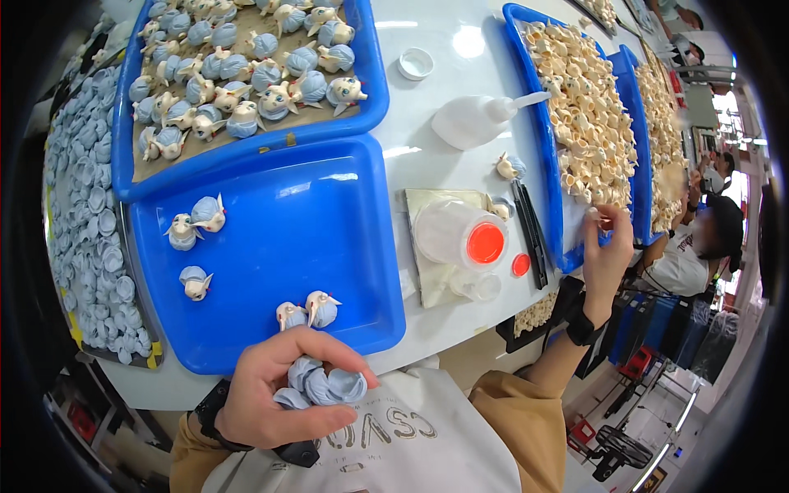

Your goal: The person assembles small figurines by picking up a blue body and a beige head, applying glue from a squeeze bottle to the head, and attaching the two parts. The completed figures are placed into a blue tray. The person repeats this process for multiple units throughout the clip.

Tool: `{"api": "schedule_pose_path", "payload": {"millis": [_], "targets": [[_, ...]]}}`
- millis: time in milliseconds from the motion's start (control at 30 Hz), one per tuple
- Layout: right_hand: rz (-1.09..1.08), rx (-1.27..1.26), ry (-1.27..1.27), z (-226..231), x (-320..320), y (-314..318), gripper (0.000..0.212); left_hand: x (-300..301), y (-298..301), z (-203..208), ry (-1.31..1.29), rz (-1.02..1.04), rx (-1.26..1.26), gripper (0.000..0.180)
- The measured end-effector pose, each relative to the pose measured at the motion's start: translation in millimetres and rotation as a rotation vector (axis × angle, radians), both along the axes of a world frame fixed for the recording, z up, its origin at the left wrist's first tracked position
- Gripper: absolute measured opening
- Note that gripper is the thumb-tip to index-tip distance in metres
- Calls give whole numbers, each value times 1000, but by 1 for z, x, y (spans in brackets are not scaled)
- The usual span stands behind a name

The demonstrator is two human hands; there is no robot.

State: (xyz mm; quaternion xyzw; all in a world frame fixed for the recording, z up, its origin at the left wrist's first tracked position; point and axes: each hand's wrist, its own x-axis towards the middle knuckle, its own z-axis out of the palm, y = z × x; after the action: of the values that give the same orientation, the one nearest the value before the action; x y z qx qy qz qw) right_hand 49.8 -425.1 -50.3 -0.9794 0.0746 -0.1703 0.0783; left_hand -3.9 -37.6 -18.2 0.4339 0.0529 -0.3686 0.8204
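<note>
My left hand (271, 386) is curled around several small grey-blue doll hair shells (319, 384), close to my body below the blue tray (271, 263). On that tray lie a few doll heads (209, 214) with blue hair and pointed ears. To the right, my right hand (610, 251) is closed in a pinch on a small cream doll face part (592, 214). It is at the near end of a blue tray (538, 123) heaped with loose cream face parts (583, 107). The fingers partly hide the pinched part.
Another blue tray (246, 144) holds many finished heads. Grey-blue hair shells (90, 222) fill the far left. Mid-table are a squeeze bottle (468, 122), a clear jar (448, 234) with a red spot, black tweezers (530, 234), and a loose head (509, 167). A co-worker (690, 251) sits at right.
</note>
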Motion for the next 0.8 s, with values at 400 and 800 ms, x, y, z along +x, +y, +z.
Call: {"api": "schedule_pose_path", "payload": {"millis": [400,800], "targets": [[420,1165,-622,50,-62,127,14,1,6,-16,-226,-37,-103,39],[929,1007,-167,14,-61,196,26,0,2,-6,-37,-121,-110,57]]}}
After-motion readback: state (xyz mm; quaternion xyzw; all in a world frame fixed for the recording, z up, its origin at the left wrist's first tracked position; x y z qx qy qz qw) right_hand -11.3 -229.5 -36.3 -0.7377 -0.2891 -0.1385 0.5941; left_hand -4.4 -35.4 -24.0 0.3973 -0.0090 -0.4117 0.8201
